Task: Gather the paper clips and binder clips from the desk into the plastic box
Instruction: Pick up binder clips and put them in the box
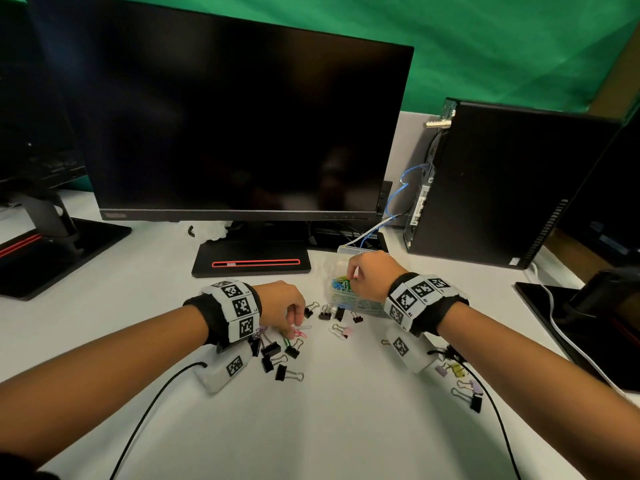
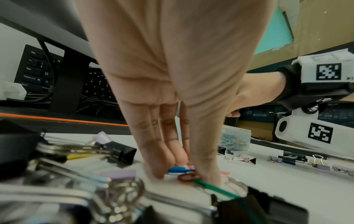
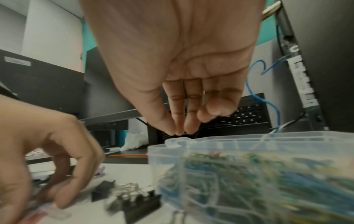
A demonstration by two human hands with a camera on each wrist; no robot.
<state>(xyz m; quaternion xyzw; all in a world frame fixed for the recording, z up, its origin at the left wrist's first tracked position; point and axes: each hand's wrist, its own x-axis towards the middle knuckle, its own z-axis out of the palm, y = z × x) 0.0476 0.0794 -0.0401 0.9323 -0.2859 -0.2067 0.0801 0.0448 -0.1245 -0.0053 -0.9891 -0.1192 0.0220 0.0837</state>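
White desk is filling the foreground. Big dark monitor is standing at its middle, its base showing a red slot. Green backdrop is hanging behind. Black PC tower is standing to the right with a blue cable looping at its back. Second monitor stand is sitting at left, another dark base at right. Keyboard is lying behind the monitor stand. Brown panel at upper right, possibly cardboard. Light is looking dim and even.
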